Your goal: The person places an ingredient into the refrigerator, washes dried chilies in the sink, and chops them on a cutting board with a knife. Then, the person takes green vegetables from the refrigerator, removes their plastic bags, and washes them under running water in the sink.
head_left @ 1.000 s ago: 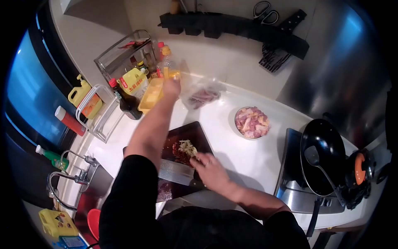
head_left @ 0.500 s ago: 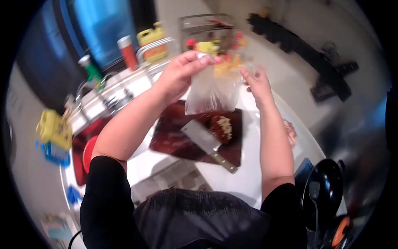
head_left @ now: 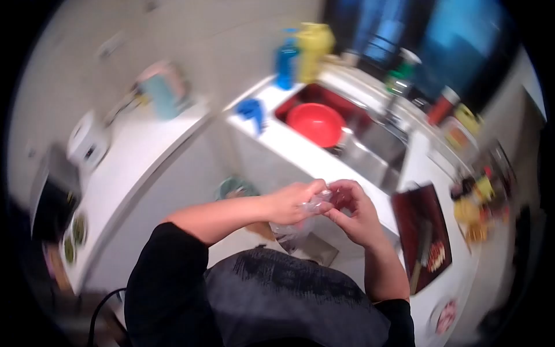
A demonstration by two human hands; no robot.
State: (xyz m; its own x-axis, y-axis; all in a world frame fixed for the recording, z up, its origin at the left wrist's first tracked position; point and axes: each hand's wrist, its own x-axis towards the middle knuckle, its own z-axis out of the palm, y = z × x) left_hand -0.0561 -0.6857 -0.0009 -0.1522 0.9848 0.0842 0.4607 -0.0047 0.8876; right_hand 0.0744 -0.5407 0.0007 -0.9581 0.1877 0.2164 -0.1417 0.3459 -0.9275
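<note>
My left hand (head_left: 293, 202) is closed around the gathered top of a clear plastic bag (head_left: 291, 235), which hangs below it in front of my body. What the bag holds is too blurred to make out. My right hand (head_left: 357, 215) meets the left at the bag's neck, its thumb and curled fingers pinching there. To the right, a dark red cutting board (head_left: 411, 217) lies on the counter. A cleaver (head_left: 424, 251) rests on it beside a small pile of chopped pale and reddish food (head_left: 436, 256).
A red basin (head_left: 315, 125) sits in the sink, with blue (head_left: 286, 61) and yellow bottles (head_left: 314, 52) behind it. On the floor stands a greenish bin (head_left: 237, 188). A plate of meat (head_left: 445, 317) is at the lower right; a white appliance (head_left: 88, 140) stands on the left counter (head_left: 133, 173).
The view has swung left, away from the cutting board. My hands, raised and apart over the board before, are lower and together at the bag's neck. The bag has come along.
</note>
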